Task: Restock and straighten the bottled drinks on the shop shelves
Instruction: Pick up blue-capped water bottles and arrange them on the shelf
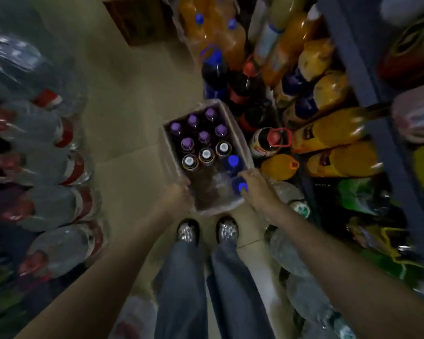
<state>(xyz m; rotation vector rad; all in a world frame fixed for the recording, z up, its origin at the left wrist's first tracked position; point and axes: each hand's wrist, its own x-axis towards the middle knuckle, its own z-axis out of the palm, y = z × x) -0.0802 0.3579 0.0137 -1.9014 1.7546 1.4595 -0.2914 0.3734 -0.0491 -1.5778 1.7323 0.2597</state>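
Observation:
A cardboard box (pixel 241 140) wrapped in clear plastic stands on the floor in front of my feet. It holds several bottles with purple caps (pixel 193 119), three with white caps (pixel 206 154) and two with blue caps (pixel 233 161). My left hand (pixel 179 195) grips the near left rim of the box. My right hand (pixel 256 185) is curled round the nearer blue-capped bottle (pixel 240 186) at the box's near right corner. The near part of the box holds no bottles.
Large orange drink bottles (pixel 338 135) and dark cola bottles (pixel 271 140) crowd the floor and blue shelf frame (pixel 353 57) on the right. Packs of water bottles with red labels (pixel 49 167) line the left. A brown box (pixel 137 20) stands ahead. Tiled floor lies between.

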